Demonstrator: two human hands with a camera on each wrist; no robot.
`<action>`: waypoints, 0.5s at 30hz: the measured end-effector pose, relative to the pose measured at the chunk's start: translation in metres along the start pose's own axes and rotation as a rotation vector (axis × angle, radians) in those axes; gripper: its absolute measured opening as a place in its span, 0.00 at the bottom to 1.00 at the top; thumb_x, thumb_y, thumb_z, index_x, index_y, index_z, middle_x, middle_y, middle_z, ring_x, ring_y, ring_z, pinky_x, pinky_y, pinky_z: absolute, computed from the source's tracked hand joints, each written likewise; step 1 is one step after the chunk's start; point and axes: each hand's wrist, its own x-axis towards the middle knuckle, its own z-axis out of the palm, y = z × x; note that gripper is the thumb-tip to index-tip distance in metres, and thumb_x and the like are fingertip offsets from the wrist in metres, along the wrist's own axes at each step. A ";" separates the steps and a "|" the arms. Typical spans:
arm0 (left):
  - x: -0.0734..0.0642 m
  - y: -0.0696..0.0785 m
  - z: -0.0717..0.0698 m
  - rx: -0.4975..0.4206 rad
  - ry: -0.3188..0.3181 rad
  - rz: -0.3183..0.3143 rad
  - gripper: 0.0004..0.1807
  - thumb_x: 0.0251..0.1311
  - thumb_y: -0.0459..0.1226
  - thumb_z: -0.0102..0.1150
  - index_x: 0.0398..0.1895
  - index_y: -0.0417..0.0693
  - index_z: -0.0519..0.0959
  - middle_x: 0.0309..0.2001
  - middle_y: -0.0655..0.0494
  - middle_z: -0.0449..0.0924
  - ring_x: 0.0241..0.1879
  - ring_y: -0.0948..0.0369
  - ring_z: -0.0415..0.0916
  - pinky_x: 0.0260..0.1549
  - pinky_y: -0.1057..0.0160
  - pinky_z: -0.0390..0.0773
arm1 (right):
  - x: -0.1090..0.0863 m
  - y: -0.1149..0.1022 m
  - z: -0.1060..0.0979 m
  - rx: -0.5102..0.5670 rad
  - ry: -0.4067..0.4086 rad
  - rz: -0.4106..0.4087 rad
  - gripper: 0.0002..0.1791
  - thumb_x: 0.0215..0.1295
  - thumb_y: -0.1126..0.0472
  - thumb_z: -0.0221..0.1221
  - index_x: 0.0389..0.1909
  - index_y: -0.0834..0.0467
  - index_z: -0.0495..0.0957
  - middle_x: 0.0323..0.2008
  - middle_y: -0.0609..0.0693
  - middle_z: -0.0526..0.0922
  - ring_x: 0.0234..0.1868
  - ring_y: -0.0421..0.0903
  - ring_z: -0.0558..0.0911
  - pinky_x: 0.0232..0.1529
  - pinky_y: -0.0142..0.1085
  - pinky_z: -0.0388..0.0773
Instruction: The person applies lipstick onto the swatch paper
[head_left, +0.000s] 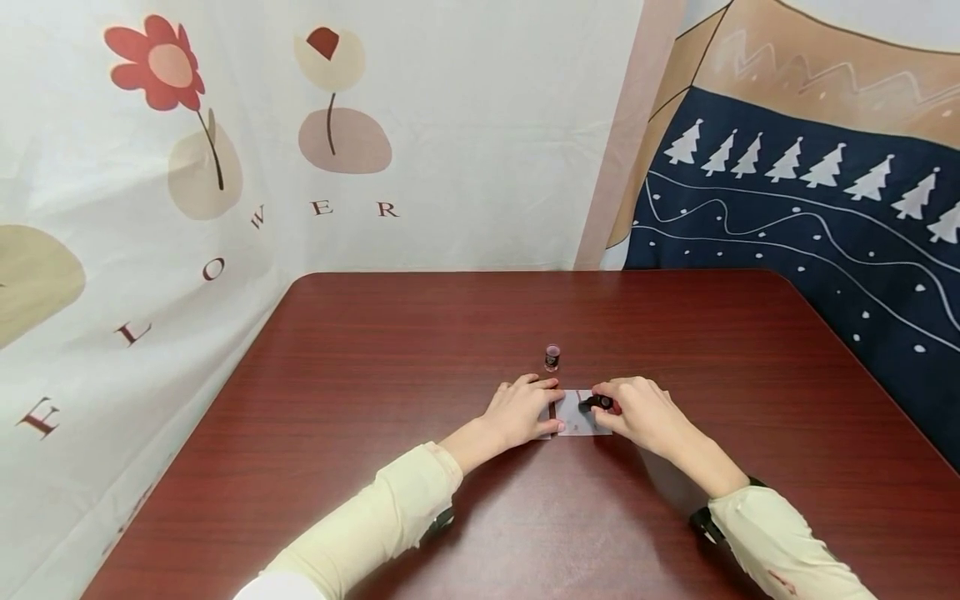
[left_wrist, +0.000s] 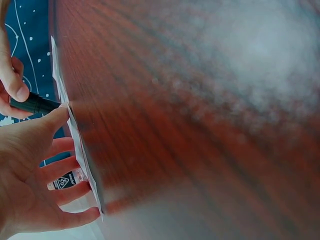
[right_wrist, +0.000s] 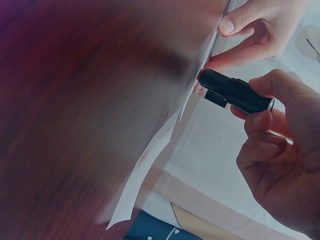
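Note:
My right hand [head_left: 637, 412] pinches a small black cylindrical tube [right_wrist: 237, 91] between thumb and fingers. Its dark end is on or just above a white paper [head_left: 572, 421] lying on the table. Faint reddish marks show on the paper, which bends up slightly along its edge in the right wrist view. My left hand [head_left: 521, 410] rests with spread fingers across the paper's left side and a second pale piece beside it. A small clear-pinkish bottle [head_left: 552, 358] with a black label stands just beyond the left fingertips. What lies under the left palm is hidden.
The dark red wooden table [head_left: 420, 333] reaches to a white flower-printed cloth [head_left: 480, 167] behind and at the left. A navy cloth with white trees [head_left: 787, 208] hangs at the right. Both wrists wear black bands [head_left: 705, 527].

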 end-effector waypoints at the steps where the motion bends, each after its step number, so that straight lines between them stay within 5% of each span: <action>1: 0.000 0.000 0.000 0.000 0.001 0.001 0.27 0.57 0.54 0.57 0.60 0.57 0.75 0.63 0.60 0.67 0.63 0.54 0.61 0.47 0.50 0.69 | 0.000 0.000 0.000 0.000 0.000 0.000 0.11 0.53 0.63 0.63 0.37 0.63 0.82 0.18 0.42 0.72 0.14 0.32 0.61 0.10 0.28 0.57; 15: -0.001 0.001 0.001 0.010 0.003 0.001 0.27 0.57 0.54 0.57 0.60 0.57 0.74 0.63 0.60 0.67 0.63 0.53 0.61 0.47 0.50 0.69 | -0.004 -0.001 0.001 0.004 0.026 -0.032 0.09 0.52 0.64 0.63 0.35 0.64 0.82 0.18 0.43 0.73 0.15 0.32 0.63 0.13 0.28 0.61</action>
